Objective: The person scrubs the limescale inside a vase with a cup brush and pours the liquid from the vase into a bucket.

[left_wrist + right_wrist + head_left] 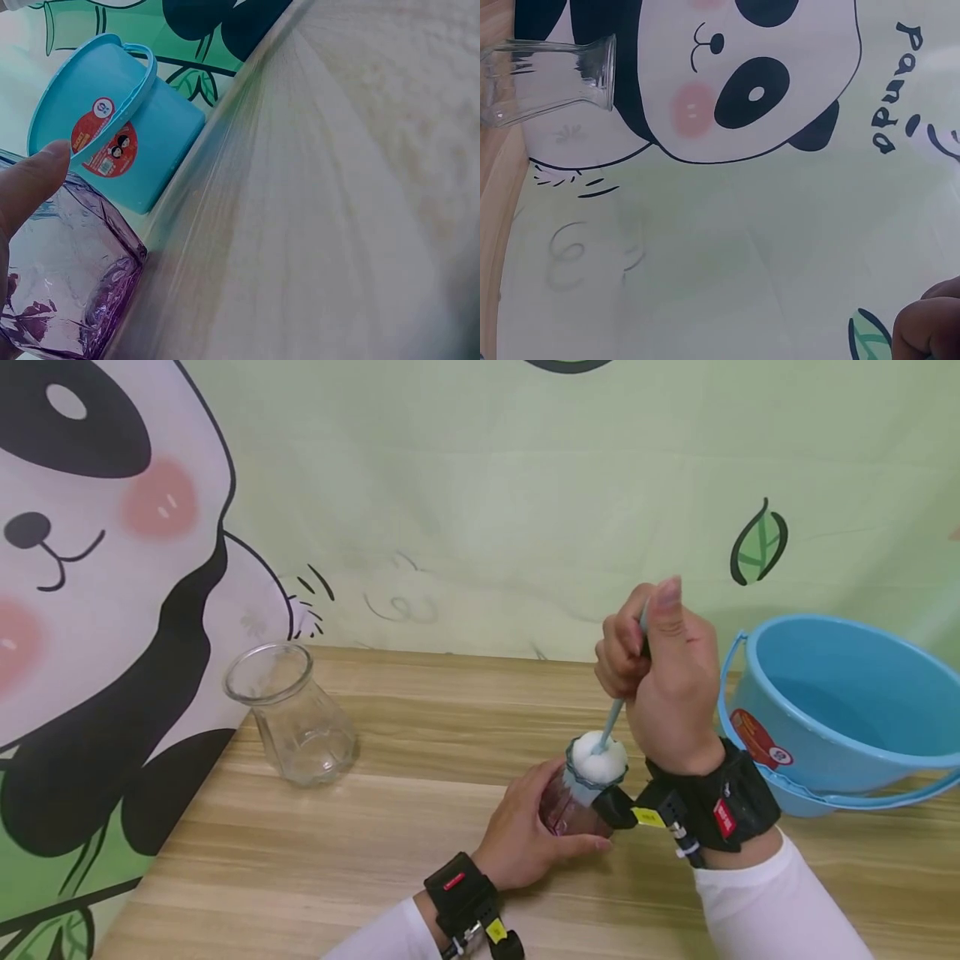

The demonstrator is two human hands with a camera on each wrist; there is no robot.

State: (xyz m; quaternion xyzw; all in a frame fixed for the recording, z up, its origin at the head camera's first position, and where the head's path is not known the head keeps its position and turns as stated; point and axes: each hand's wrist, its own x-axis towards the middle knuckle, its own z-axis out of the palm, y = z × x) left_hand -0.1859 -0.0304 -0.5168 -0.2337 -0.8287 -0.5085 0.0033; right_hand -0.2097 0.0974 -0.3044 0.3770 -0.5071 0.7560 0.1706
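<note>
A purple-tinted glass vase (558,812) with a frilled bluish rim stands on the table, gripped round its side by my left hand (519,837). In the left wrist view the thumb lies along the faceted vase (67,270). My right hand (670,672) holds the thin blue-grey handle of a bottle brush (612,717), thumb pointing up. The brush's round white head, sponge-like, fills the vase's mouth; whatever part is inside the neck is hidden. Only a few knuckles of the right hand (930,326) appear in the right wrist view, at the lower right corner.
A clear glass jar (307,727) stands at the left of the wooden table (420,718). On the right is a light blue bucket (802,718) with its handle hanging down. A green backdrop (465,510) with a printed panda (180,560) rises behind.
</note>
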